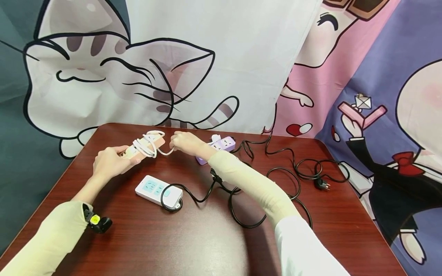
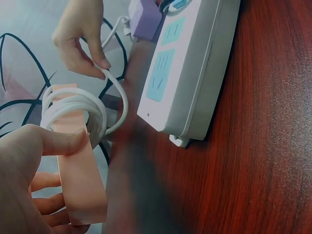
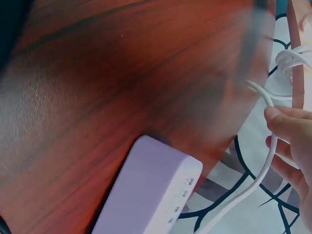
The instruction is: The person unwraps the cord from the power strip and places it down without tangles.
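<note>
My left hand (image 1: 109, 162) (image 2: 22, 185) grips a peach power strip (image 1: 145, 147) (image 2: 78, 161) held above the table, with its white cord (image 1: 148, 142) (image 2: 73, 105) wound in several loops around it. My right hand (image 1: 184, 143) (image 2: 80, 36) (image 3: 292, 141) pinches the free length of that white cord (image 3: 265, 161) just to the right of the strip. A white power strip (image 1: 159, 190) (image 2: 187, 68) with blue-green sockets lies flat near the table's middle. A purple power strip (image 1: 217, 147) (image 3: 151, 195) (image 2: 145, 19) lies behind my right forearm.
A loose black cable (image 1: 276, 180) snakes over the right half of the dark wooden table (image 1: 193, 237) and ends in a black plug (image 1: 321, 184). Cartoon-printed cloth (image 1: 221, 61) hangs behind the table's far edge.
</note>
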### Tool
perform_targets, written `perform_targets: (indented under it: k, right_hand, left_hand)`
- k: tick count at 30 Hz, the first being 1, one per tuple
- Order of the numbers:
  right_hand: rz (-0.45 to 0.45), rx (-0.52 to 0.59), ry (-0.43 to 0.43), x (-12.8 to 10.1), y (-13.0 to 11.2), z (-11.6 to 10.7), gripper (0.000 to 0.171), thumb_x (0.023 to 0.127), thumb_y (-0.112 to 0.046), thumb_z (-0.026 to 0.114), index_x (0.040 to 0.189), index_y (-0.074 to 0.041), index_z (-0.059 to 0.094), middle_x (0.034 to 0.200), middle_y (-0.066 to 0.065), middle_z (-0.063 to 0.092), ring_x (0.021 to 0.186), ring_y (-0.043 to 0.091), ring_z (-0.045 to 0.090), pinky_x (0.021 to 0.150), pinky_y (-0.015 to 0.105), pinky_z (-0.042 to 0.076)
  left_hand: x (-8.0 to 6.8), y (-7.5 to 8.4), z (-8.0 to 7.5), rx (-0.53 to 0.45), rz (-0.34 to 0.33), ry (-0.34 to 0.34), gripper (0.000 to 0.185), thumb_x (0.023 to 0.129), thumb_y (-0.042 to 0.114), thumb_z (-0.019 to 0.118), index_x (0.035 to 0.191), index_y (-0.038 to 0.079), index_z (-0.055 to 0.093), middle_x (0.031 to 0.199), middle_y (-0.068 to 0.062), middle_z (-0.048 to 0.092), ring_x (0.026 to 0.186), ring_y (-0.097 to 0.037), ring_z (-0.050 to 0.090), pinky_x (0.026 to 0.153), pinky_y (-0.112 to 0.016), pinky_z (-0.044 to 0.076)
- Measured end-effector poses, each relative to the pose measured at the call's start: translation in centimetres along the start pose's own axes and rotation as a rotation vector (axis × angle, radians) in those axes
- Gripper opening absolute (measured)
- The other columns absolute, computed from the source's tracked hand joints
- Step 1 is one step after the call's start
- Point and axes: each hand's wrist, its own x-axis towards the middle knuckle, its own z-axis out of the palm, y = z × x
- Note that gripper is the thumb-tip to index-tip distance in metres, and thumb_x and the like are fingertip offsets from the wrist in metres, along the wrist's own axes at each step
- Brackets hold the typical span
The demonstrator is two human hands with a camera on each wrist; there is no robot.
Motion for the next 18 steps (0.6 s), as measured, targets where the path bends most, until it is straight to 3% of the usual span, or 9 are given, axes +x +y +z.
perform_targets:
  k: [9,18]
  right_hand:
    - [0.130,-0.020,0.093,-0.3,0.4,-1.2,0.011,0.091,-0.017,0.064,0.093,-0.018,0.074,0.096,-0.003,0.068,0.100,0.016,0.061,0.084,0.027,0.050]
    - [0.227,-0.008,0.239,-0.5,1.3,-1.8,0.009,0.090,-0.013,0.064,0.092,-0.015,0.073,0.094,-0.003,0.069,0.094,0.016,0.061,0.080,0.027,0.052]
  left_hand:
    - [0.0,0.1,0.0,-0.007,-0.004,-0.005,0.064,0.076,0.043,0.075,0.129,0.010,0.060,0.116,-0.029,0.062,0.088,-0.042,0.059,0.057,-0.039,0.039]
    - [-0.2,-0.4,0.2,0.013,0.007,-0.034,0.059,0.077,0.040,0.072,0.127,0.011,0.061,0.104,-0.024,0.066,0.081,-0.036,0.058,0.054,-0.035,0.037]
